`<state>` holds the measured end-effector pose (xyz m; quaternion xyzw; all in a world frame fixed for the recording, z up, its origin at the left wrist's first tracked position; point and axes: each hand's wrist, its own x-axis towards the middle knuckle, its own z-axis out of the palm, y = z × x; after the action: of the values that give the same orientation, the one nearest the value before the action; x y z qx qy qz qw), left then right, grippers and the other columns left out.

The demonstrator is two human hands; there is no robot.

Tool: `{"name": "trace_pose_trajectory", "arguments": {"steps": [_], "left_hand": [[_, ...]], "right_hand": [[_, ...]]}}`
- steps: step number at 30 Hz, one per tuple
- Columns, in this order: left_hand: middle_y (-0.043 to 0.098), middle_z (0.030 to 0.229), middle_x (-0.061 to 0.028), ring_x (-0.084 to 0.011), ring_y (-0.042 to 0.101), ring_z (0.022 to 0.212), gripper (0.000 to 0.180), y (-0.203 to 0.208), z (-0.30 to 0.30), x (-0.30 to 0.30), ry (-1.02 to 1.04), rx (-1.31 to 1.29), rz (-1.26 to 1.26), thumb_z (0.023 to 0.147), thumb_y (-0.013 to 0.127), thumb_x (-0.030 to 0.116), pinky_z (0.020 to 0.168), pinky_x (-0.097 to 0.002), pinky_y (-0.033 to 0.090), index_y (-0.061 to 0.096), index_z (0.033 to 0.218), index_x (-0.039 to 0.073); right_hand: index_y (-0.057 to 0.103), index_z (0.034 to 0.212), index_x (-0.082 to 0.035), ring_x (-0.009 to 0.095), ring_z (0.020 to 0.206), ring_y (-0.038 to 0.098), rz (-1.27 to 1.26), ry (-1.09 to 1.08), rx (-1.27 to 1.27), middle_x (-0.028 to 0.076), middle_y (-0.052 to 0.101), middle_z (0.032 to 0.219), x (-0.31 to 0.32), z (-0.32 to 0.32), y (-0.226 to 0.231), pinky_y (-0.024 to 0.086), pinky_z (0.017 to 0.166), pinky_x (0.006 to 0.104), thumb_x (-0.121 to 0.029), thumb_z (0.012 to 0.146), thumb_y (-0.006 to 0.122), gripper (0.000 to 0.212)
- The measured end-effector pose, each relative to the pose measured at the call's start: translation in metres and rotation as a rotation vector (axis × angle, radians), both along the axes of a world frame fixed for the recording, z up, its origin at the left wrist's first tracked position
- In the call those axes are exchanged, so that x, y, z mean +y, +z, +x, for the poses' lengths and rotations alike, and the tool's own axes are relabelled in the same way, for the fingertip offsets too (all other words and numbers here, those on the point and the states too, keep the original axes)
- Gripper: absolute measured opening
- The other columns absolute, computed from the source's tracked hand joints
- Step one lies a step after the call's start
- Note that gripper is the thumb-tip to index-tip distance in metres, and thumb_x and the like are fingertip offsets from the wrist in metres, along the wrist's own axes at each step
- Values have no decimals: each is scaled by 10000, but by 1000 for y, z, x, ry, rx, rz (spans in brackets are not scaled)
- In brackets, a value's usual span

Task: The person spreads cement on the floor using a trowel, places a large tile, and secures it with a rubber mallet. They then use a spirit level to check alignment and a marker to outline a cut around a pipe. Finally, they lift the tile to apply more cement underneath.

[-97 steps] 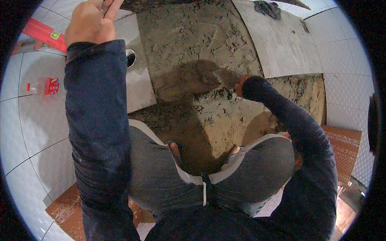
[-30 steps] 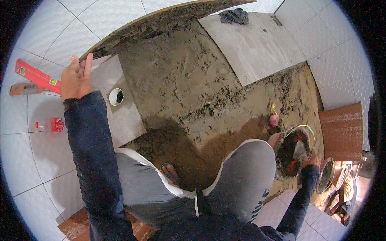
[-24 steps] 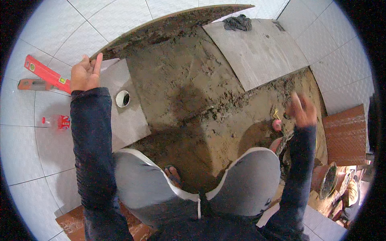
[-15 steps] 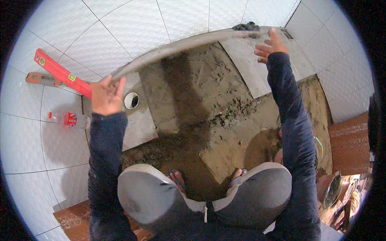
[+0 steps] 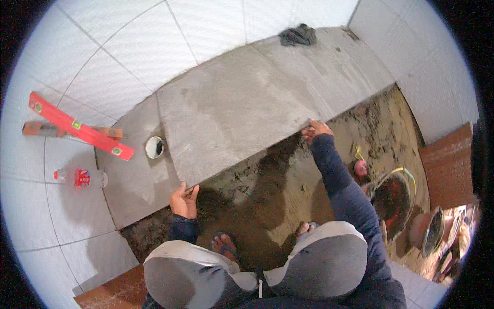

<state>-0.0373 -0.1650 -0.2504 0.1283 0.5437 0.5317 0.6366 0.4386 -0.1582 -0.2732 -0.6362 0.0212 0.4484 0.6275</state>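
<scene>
A large grey floor tile [image 5: 231, 98] spans the middle, between the left grey tile [image 5: 131, 177] and the right grey tile [image 5: 337, 67]. My left hand [image 5: 184, 201] pinches its near left corner, thumb and fingers at the edge. At its near right corner, my right hand [image 5: 316, 130] has its fingers curled over the edge. Below the near edge lies damp mortar [image 5: 267, 190]; whatever is under the tile is hidden. A white pipe opening [image 5: 154, 147] comes up through the left tile, close to the joint.
A red spirit level [image 5: 80, 126] lies across an orange-handled tool [image 5: 49, 130] at the left wall, near a clear bottle [image 5: 90, 178]. A dark crumpled cloth [image 5: 298, 35] sits far back. On the right are a pink ball-like object [image 5: 361, 167] and a bucket [image 5: 391, 198].
Where bare mortar showed, with a blurred grey strip by the far wall, the tile now lies flat. Both hands have come nearer me and closed on its near corners.
</scene>
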Motion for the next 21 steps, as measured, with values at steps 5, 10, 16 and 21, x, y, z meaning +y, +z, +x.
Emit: {"name": "trace_pose_trajectory", "arguments": {"steps": [5, 10, 16, 21], "left_hand": [[580, 912, -104, -229, 608, 852, 171, -66, -16, -12, -166, 93, -9, 967, 594, 136, 854, -398, 579, 557, 968, -32], [586, 857, -141, -237, 613, 776, 266, -77, -38, -1, -267, 243, -177, 970, 608, 181, 783, -388, 595, 554, 979, -79], [679, 732, -175, -378, 661, 737, 386, -5, -19, 53, -857, 1428, -94, 893, 670, 305, 686, -432, 550, 628, 901, -79], [655, 1138, -247, -428, 591, 1108, 531, -9, 36, 152, -657, 1970, 574, 876, 648, 402, 954, -473, 459, 632, 1176, -36]], "right_hand": [[475, 1092, -17, 268, 634, 648, 19, -32, 74, 121, 579, 744, -10, -4, -49, 502, 492, 375, -146, 899, 675, 306], [524, 964, 14, 264, 584, 658, 28, -92, 7, 161, 631, 750, -7, -17, -54, 538, 463, 375, -126, 888, 671, 217], [541, 965, 28, 269, 576, 654, -16, -54, -10, 168, 620, 737, -10, -18, -64, 556, 465, 387, -133, 872, 706, 248], [552, 903, 23, 254, 554, 647, 34, -125, -22, 158, 630, 716, -10, -10, -69, 552, 462, 382, -138, 864, 702, 223]]}}
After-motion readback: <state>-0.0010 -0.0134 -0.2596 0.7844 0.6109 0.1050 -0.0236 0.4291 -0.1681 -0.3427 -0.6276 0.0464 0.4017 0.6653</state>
